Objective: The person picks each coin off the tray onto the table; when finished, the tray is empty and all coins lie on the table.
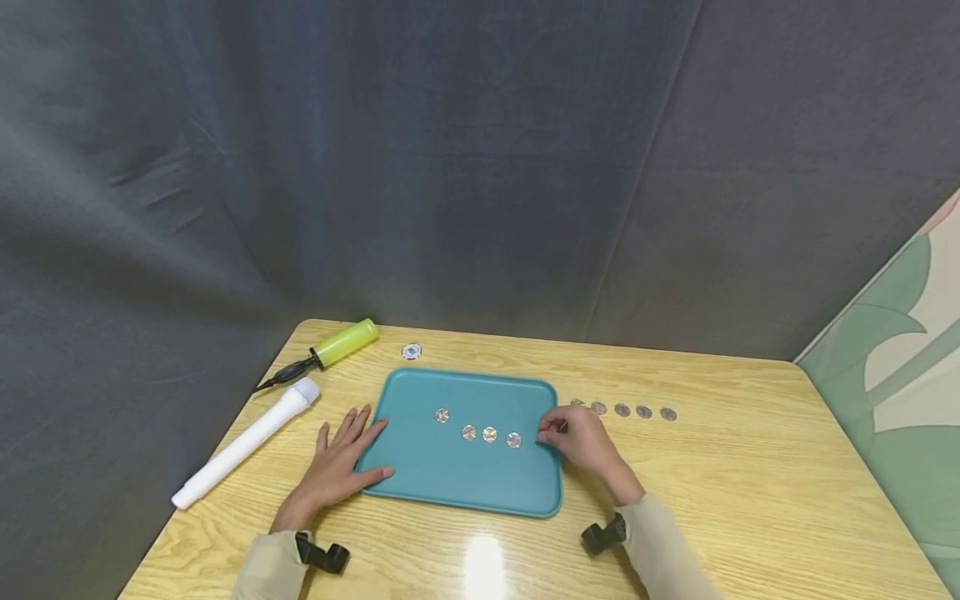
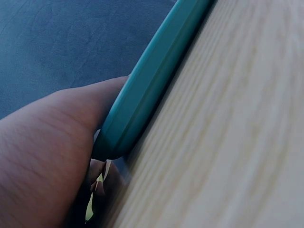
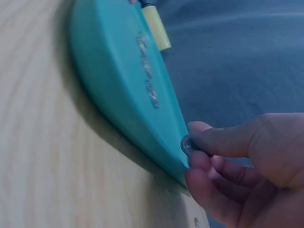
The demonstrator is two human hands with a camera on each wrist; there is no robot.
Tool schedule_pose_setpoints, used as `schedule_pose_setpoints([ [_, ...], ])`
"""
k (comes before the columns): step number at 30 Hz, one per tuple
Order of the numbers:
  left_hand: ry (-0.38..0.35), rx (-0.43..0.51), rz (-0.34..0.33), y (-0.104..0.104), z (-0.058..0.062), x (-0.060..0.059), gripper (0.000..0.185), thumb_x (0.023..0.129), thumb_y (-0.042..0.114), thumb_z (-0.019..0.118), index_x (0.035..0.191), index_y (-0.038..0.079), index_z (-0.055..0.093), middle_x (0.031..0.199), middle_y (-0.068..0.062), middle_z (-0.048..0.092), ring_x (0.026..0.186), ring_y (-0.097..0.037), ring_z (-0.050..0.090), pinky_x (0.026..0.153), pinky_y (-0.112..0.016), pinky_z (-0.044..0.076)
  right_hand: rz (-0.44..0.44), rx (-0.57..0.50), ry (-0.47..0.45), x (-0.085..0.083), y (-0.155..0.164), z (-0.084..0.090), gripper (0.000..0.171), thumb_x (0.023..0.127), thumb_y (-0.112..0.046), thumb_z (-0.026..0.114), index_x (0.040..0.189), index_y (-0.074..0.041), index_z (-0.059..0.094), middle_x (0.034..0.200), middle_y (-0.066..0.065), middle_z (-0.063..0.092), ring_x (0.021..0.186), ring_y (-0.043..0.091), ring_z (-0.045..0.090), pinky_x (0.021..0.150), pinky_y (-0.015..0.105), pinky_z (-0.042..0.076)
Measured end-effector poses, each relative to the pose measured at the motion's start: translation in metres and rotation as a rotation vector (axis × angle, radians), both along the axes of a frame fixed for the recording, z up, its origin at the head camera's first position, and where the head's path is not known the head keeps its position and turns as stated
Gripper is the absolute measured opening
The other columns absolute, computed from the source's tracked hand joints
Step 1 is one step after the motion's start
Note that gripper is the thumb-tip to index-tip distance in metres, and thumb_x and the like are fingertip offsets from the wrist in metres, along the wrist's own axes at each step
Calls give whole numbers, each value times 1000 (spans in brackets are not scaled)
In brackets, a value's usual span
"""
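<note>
My left hand [image 1: 333, 467] lies with spread fingers at the left edge of a teal tray [image 1: 442, 475], its thumb and a fingertip over the rim. On the tray sit several silvery coins [image 1: 490, 434], most in a loose row and one a little farther back on the left. At the tray's right edge my right hand [image 1: 588, 442] pinches a coin [image 3: 188, 145] between thumb and fingers, just above the tray. Right of that hand, more coins [image 1: 622, 410] form a row on the wooden table, the nearest partly hidden by the hand.
A yellow-green hand pump [image 1: 345, 343] with a black nozzle lies at the back left. In front of it is a long white rod-like object [image 1: 247, 442]. A poker chip [image 1: 411, 352] rests behind the tray. A dark curtain [image 1: 465, 167] hangs beyond the table [image 1: 750, 467].
</note>
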State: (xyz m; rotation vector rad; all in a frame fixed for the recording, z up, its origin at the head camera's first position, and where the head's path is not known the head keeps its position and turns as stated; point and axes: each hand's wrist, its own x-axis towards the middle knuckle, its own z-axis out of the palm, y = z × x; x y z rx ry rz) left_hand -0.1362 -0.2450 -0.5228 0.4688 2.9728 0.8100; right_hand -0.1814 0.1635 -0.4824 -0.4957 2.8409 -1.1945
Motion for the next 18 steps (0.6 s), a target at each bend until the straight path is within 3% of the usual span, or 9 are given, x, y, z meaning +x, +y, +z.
schedule_pose_setpoints([
  [7,4,-8,0,0,0,0,83,88,50,70,157,17,37,168,-19,19,154,-47,14,114,-75,1,-30,-185,-144,-1,13,4,12,90,2,70,99,8,74,81,14,71,62,12,67,57,22,59],
  [18,-3,4,0,1,1,0,83,88,50,69,157,15,37,168,-20,19,155,-47,14,115,-75,0,-88,-210,-181,0,31,7,15,92,3,65,102,10,74,86,17,73,66,13,70,60,22,59],
])
